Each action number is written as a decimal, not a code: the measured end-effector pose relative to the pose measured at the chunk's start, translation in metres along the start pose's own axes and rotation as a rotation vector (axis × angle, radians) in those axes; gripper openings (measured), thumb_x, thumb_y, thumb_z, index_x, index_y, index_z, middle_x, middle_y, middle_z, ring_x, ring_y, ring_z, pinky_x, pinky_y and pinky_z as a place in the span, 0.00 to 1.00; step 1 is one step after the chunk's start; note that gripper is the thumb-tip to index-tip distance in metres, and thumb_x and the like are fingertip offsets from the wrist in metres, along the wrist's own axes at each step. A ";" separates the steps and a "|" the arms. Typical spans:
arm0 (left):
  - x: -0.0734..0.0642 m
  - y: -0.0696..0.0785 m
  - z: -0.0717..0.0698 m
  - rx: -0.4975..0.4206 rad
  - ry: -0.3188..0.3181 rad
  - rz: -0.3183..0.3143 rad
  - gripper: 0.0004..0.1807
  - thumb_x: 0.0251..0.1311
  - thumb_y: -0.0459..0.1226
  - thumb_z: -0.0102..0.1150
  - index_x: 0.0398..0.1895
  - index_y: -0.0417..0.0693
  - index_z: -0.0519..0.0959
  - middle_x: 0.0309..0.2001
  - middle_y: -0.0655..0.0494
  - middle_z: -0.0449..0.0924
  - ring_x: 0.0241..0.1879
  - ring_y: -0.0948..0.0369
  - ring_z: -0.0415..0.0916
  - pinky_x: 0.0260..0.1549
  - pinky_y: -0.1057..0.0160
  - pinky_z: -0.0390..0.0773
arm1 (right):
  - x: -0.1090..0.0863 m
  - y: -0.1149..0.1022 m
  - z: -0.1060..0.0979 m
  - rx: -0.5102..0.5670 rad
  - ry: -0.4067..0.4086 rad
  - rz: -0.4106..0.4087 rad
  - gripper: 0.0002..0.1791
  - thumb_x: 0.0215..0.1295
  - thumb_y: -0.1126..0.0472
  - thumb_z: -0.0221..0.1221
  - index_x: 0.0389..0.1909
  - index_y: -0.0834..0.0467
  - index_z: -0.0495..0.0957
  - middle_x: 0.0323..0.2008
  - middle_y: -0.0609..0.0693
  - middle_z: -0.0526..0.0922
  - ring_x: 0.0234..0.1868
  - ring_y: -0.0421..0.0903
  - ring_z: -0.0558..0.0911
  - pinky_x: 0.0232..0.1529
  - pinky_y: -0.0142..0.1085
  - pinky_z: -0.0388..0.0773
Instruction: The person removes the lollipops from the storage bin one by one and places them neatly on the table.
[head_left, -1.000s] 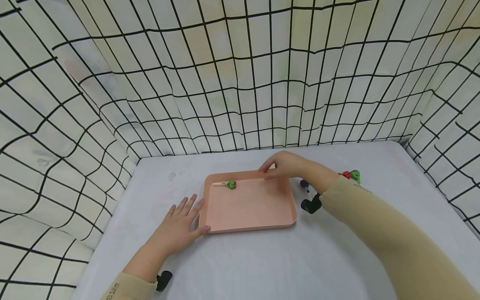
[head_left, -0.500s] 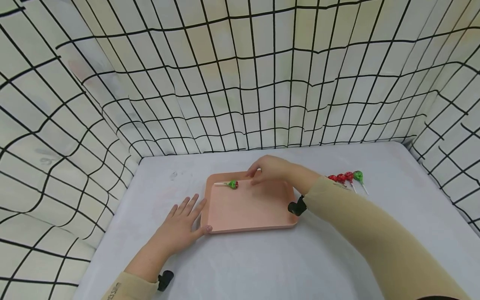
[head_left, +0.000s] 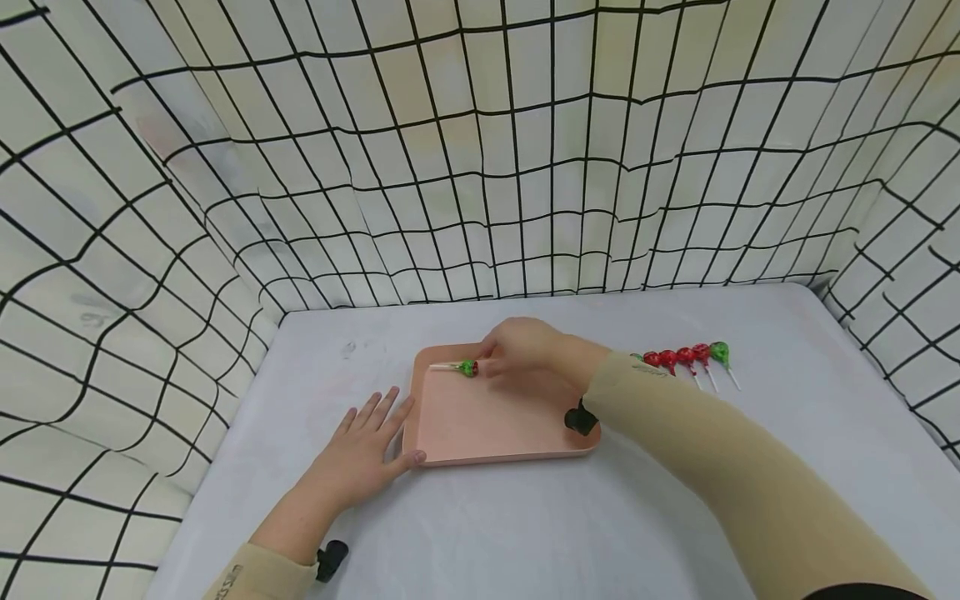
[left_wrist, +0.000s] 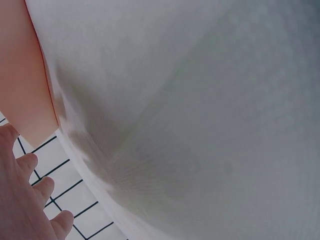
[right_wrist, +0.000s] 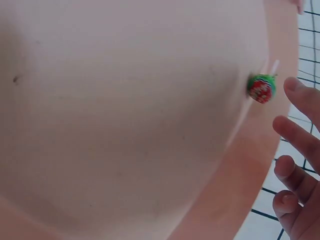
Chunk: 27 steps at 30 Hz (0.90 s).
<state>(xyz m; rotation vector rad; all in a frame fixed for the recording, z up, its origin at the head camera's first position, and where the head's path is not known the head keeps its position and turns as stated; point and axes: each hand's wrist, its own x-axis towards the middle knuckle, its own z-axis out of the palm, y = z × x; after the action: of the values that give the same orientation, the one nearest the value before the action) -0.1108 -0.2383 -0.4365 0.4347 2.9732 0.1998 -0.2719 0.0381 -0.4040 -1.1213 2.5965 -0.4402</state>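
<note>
A green-and-red wrapped lollipop (head_left: 468, 367) lies in the back left part of a pink tray (head_left: 465, 425), its white stick pointing left. My right hand (head_left: 525, 346) is over the tray's back side, fingertips close to the candy end. In the right wrist view, the fingers (right_wrist: 300, 140) are spread and loosely bent beside the lollipop (right_wrist: 261, 90), with a gap between them and it. My left hand (head_left: 356, 462) lies flat with fingers spread at the tray's left front corner, thumb at the rim. The left wrist view shows its fingers (left_wrist: 45, 187) near the tray's side (left_wrist: 30, 75).
Right of the tray, several red and green lollipops (head_left: 686, 356) lie in a row on the white table (head_left: 525, 525); my right sleeve (head_left: 675, 417) partly hides them. A white wall with a black grid (head_left: 525, 167) stands behind the table and at both sides.
My right hand has moved left across the tray's back side to the lollipop, uncovering more of the row at right. The left hand and the tray stay in place.
</note>
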 end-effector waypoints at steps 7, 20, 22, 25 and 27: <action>0.000 0.000 0.000 0.005 -0.002 0.003 0.49 0.63 0.68 0.49 0.80 0.55 0.52 0.79 0.48 0.45 0.77 0.44 0.43 0.72 0.36 0.45 | 0.009 -0.003 0.009 -0.069 -0.027 0.002 0.15 0.66 0.52 0.63 0.53 0.43 0.85 0.46 0.39 0.85 0.44 0.40 0.79 0.50 0.36 0.77; -0.002 -0.001 0.000 -0.001 0.008 0.013 0.49 0.63 0.69 0.47 0.80 0.55 0.52 0.79 0.48 0.45 0.77 0.44 0.43 0.72 0.37 0.45 | 0.024 -0.015 0.018 -0.140 -0.040 -0.044 0.10 0.65 0.55 0.65 0.47 0.45 0.84 0.37 0.39 0.81 0.37 0.39 0.74 0.43 0.33 0.75; -0.002 -0.001 0.000 -0.002 0.010 0.014 0.49 0.62 0.70 0.46 0.80 0.55 0.52 0.79 0.48 0.45 0.77 0.44 0.43 0.72 0.37 0.46 | 0.024 -0.017 0.019 -0.149 -0.055 -0.033 0.13 0.65 0.54 0.65 0.51 0.44 0.84 0.40 0.39 0.82 0.39 0.39 0.75 0.45 0.33 0.75; -0.002 -0.001 -0.001 0.002 0.011 0.014 0.49 0.62 0.70 0.46 0.80 0.55 0.52 0.79 0.48 0.45 0.77 0.44 0.43 0.72 0.37 0.46 | 0.023 -0.020 0.019 -0.149 -0.075 -0.020 0.16 0.65 0.54 0.66 0.54 0.44 0.82 0.44 0.41 0.82 0.41 0.39 0.75 0.47 0.33 0.75; -0.002 -0.001 -0.001 0.002 0.012 0.016 0.49 0.63 0.69 0.46 0.80 0.55 0.52 0.79 0.48 0.45 0.77 0.44 0.43 0.72 0.37 0.46 | 0.023 -0.022 0.019 -0.163 -0.080 -0.020 0.14 0.66 0.54 0.65 0.52 0.44 0.83 0.43 0.42 0.81 0.41 0.40 0.74 0.45 0.34 0.75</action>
<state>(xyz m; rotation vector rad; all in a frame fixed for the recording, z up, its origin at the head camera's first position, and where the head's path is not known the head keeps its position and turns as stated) -0.1091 -0.2397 -0.4358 0.4586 2.9830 0.2017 -0.2655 0.0036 -0.4162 -1.1917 2.5906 -0.1863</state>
